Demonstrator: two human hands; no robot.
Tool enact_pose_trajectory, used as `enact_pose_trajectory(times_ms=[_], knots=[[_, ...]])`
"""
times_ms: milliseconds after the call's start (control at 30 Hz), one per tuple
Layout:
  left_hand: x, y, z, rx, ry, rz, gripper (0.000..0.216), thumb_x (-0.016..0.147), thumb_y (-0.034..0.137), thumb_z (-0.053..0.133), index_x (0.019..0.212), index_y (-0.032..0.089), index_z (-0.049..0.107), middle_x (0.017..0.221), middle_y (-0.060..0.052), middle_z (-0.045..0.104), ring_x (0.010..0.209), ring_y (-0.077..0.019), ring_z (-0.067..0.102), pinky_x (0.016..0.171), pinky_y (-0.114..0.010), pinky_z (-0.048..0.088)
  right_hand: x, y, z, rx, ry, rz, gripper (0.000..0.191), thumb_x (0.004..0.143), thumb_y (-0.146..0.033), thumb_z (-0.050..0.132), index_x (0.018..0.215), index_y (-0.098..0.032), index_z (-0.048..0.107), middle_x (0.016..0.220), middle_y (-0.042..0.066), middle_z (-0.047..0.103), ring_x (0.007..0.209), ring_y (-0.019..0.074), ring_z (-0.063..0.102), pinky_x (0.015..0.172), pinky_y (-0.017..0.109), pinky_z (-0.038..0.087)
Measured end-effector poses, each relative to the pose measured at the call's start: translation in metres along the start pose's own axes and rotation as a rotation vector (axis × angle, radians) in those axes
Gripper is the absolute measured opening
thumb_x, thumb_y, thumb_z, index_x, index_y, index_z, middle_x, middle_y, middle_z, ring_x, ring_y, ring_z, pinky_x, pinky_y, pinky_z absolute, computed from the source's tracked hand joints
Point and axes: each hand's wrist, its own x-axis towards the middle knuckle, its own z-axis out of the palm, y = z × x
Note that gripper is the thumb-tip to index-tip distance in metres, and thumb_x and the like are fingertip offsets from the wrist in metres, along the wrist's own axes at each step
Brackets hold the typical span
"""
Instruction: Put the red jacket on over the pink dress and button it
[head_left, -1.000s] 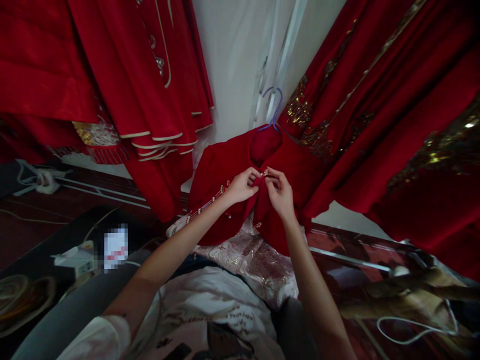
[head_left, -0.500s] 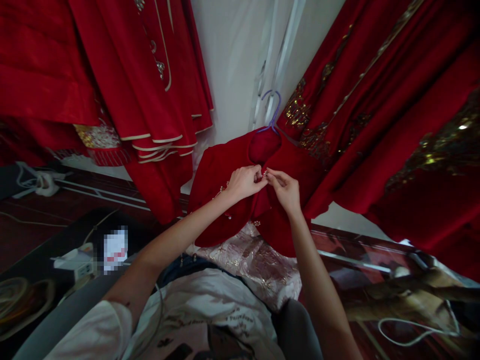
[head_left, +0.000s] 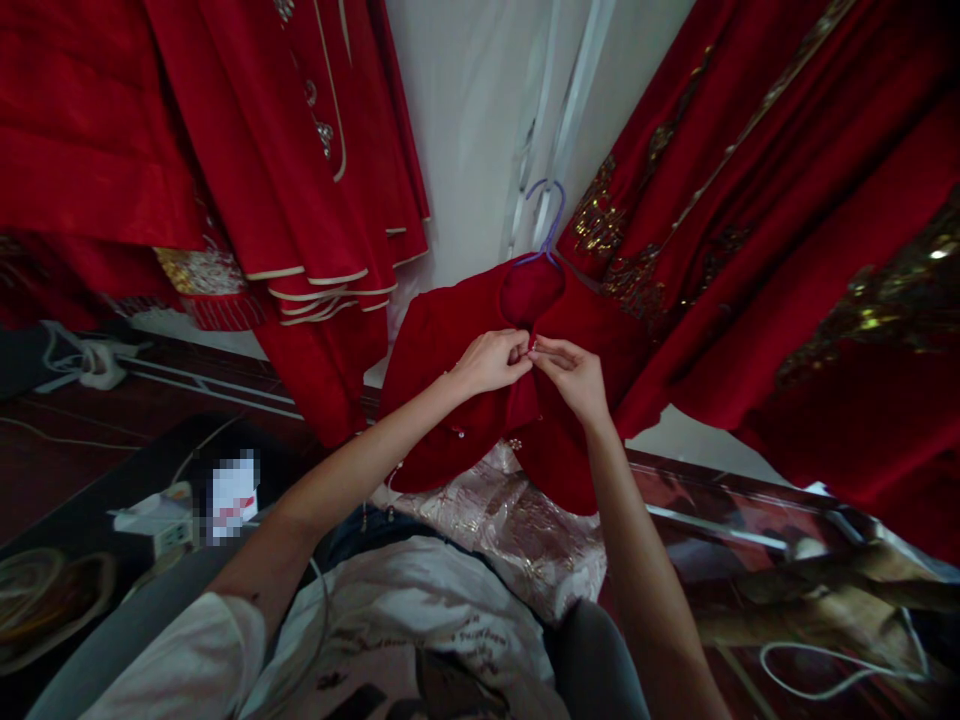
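A short red cape-like garment [head_left: 442, 325] hangs open-fronted on a purple hanger [head_left: 551, 220]. My left hand [head_left: 495, 360] is closed at its front edge just below the neckline, fingertips pinched together. Facing it, my right hand [head_left: 571, 372] pinches a small shiny beaded piece, perhaps a clasp, at the same spot. The fingertips of both hands meet there, and they hide most of the piece. A beaded ornament [head_left: 514, 444] shows lower on the front edge. Pale shiny brocade cloth [head_left: 517, 520] lies beneath the garment, over my lap.
Red garments with pale piping [head_left: 322, 275] hang at left, and red ones with gold sequins [head_left: 600, 220] at right. A white power strip [head_left: 161, 520] sits on a dark surface at lower left. A white cord loop [head_left: 840, 670] lies at lower right.
My hands stay together at the neckline. The beaded strand near my left forearm has dropped lower, and less of the shiny piece shows between my fingertips. The view has shifted slightly.
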Motion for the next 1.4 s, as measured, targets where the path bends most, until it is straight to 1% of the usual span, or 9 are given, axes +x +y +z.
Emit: enact_pose_trajectory(times_ms=[400, 600, 700, 767, 867, 967, 1100, 1200, 1400], knots=[[0.004, -0.003, -0.006, 0.056, -0.079, 0.072, 0.006, 0.084, 0.018, 0.054, 0.079, 0.018, 0.057, 0.074, 0.000, 0.058, 0.066, -0.0123, 0.054, 0.062, -0.023, 0.039, 0.005, 0.004, 0.000, 0.005, -0.059, -0.017, 0.040, 0.070, -0.036, 0.077, 0.106, -0.018, 0.070, 0.103, 0.007, 0.073, 0.092, 0.0203, 0.070, 0.094, 0.042, 0.055], [-0.019, 0.004, 0.020, -0.204, 0.111, -0.157, 0.014, 0.093, 0.029, 0.050, 0.099, 0.019, 0.057, 0.093, -0.005, 0.067, 0.085, -0.0148, 0.064, 0.076, -0.027, 0.050, -0.029, 0.012, 0.007, -0.025, -0.094, -0.017, 0.065, 0.077, -0.028, 0.068, 0.138, -0.027, 0.047, 0.138, 0.010, 0.055, 0.106, 0.0178, 0.063, 0.089, 0.034, 0.054], [-0.041, 0.007, 0.022, -0.354, 0.022, -0.216, 0.031, 0.093, 0.036, 0.052, 0.118, 0.018, 0.051, 0.108, -0.009, 0.065, 0.090, -0.0154, 0.065, 0.080, -0.030, 0.053, -0.042, 0.013, -0.009, -0.119, -0.211, 0.125, 0.068, 0.075, -0.029, 0.069, 0.139, -0.023, 0.044, 0.103, 0.006, 0.067, 0.076, 0.0139, 0.063, 0.068, 0.028, 0.053], [-0.054, 0.009, 0.011, -0.372, -0.112, -0.179, 0.039, 0.091, 0.038, 0.056, 0.124, 0.018, 0.049, 0.118, -0.012, 0.061, 0.091, -0.0156, 0.066, 0.081, -0.032, 0.053, -0.045, 0.005, -0.028, -0.152, -0.235, 0.213, 0.057, 0.077, -0.034, 0.069, 0.129, -0.019, 0.051, 0.078, 0.000, 0.063, 0.063, 0.0116, 0.058, 0.060, 0.024, 0.049], [-0.068, 0.009, -0.014, -0.329, -0.197, -0.124, 0.034, 0.090, 0.037, 0.057, 0.119, 0.019, 0.057, 0.117, -0.011, 0.060, 0.088, -0.0146, 0.065, 0.080, -0.031, 0.053, -0.047, -0.019, -0.055, -0.167, -0.136, 0.230, 0.041, 0.076, -0.038, 0.072, 0.111, -0.021, 0.057, 0.071, -0.003, 0.059, 0.062, 0.0095, 0.054, 0.059, 0.021, 0.046], [-0.079, 0.001, -0.030, -0.197, -0.039, -0.163, 0.025, 0.091, 0.032, 0.056, 0.111, 0.019, 0.062, 0.109, -0.008, 0.061, 0.092, -0.0158, 0.062, 0.087, -0.033, 0.052, -0.054, -0.047, -0.069, -0.093, -0.223, 0.254, 0.034, 0.077, -0.038, 0.073, 0.103, -0.023, 0.057, 0.084, 0.000, 0.062, 0.072, 0.0108, 0.059, 0.063, 0.020, 0.047], [-0.097, -0.021, -0.017, -0.046, 0.241, -0.377, 0.042, 0.083, 0.022, 0.062, 0.123, 0.017, 0.052, 0.116, -0.012, 0.054, 0.097, -0.0182, 0.059, 0.091, -0.038, 0.051, -0.066, -0.068, -0.069, -0.014, -0.365, 0.263, 0.034, 0.077, -0.036, 0.074, 0.103, -0.025, 0.054, 0.099, 0.002, 0.061, 0.063, 0.0083, 0.056, 0.054, 0.020, 0.046], [-0.109, -0.036, 0.003, -0.107, 0.298, -0.501, 0.050, 0.078, 0.017, 0.065, 0.123, 0.016, 0.045, 0.109, -0.009, 0.055, 0.086, -0.0149, 0.060, 0.082, -0.034, 0.053, -0.069, -0.070, -0.062, 0.025, -0.430, 0.229, 0.038, 0.075, -0.033, 0.076, 0.105, -0.025, 0.055, 0.103, 0.002, 0.058, 0.054, 0.0044, 0.047, 0.047, 0.019, 0.043], [-0.112, -0.041, 0.020, -0.183, 0.410, -0.449, 0.049, 0.077, 0.011, 0.063, 0.121, 0.019, 0.042, 0.091, -0.001, 0.060, 0.080, -0.0118, 0.061, 0.080, -0.028, 0.052, -0.059, -0.053, -0.023, 0.150, -0.459, 0.215, 0.046, 0.070, -0.026, 0.080, 0.110, -0.027, 0.057, 0.101, 0.000, 0.055, 0.074, 0.0083, 0.055, 0.063, 0.020, 0.052]])
